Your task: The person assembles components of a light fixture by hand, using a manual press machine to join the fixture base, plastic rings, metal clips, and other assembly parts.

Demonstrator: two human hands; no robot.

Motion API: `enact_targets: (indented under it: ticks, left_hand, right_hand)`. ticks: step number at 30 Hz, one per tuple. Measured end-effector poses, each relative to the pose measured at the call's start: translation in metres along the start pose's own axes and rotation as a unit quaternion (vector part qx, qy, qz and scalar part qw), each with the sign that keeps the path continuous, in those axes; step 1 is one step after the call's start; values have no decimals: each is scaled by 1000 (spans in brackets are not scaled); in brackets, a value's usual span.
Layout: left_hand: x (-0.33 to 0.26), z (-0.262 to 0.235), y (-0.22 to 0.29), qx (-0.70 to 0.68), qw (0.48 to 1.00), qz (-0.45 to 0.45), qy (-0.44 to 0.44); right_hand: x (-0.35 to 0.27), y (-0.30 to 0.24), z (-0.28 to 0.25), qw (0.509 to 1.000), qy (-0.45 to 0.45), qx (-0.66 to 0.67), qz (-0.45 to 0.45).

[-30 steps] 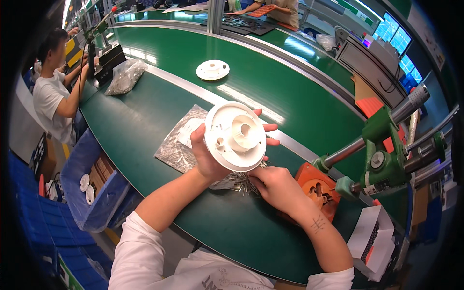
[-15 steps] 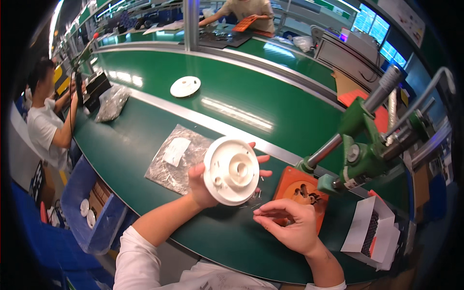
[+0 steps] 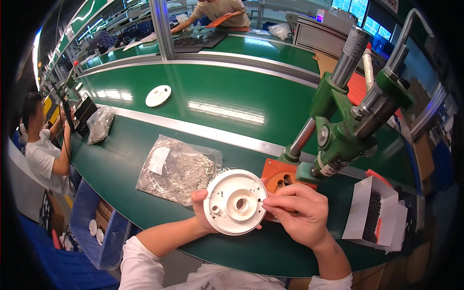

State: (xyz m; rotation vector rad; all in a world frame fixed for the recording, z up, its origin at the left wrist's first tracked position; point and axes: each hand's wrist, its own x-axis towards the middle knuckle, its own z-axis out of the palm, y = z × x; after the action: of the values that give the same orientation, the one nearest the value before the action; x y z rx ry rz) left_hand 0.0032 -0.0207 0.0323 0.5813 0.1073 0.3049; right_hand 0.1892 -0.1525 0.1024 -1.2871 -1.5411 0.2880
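Observation:
My left hand (image 3: pixel 203 215) holds a round white plastic disc (image 3: pixel 224 220), thumb on its left rim and the other fingers mostly hidden behind it. The disc faces up, with a raised ring and hole in the middle and several small holes around it. At its right rim, my right hand (image 3: pixel 305 215) has thumb and forefinger pinched together, touching the disc or just over it. Whatever lies between those fingertips is too small to make out. Behind the disc, a clear bag (image 3: pixel 176 169) of thin metal pins lies on the bench, with some loose pins by its right edge.
An orange fixture (image 3: pixel 274 168) sits under a green hand press (image 3: pixel 333 152) on the right. Beside it stands an open white box (image 3: pixel 355 212) of dark parts. Another white disc (image 3: pixel 158 96) rests on the green belt. A blue bin (image 3: pixel 84 212) is at left; two people work nearby.
My right hand has moved from beside the disc up to its right rim, fingers pinched. The disc has come down toward me and lies flatter. The view has shifted.

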Motion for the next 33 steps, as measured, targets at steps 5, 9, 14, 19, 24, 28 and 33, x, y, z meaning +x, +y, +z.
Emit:
enact_targets:
  ticks: [5,9,14,19,24,28,33]
  left_hand:
    - [-1,-11,0,-14,999,-38,-17]
    - [-4,-16,2,-48,995,-69,-52]
    - [-6,-19,1,-67,989,-117,-58]
    - [0,-24,-7,-66,993,-46,-91]
    - [4,-19,-8,-27,995,-36,-95]
    - [1,-19,-13,-15,994,-31,-108]
    - [-1,-22,-17,1,991,-23,-130]
  right_hand:
    - [-7,10,4,999,-9,-9,39]
    - [-11,5,7,997,-13,5,74]
    - [-7,-6,5,999,-24,-24,27]
    - [-5,-8,10,996,-45,-59,-58]
    - [-19,-11,29,981,-77,-103,-147]
    - [-31,-11,36,962,-66,-161,-209]
    - [-36,-8,42,951,-86,-214,-205]
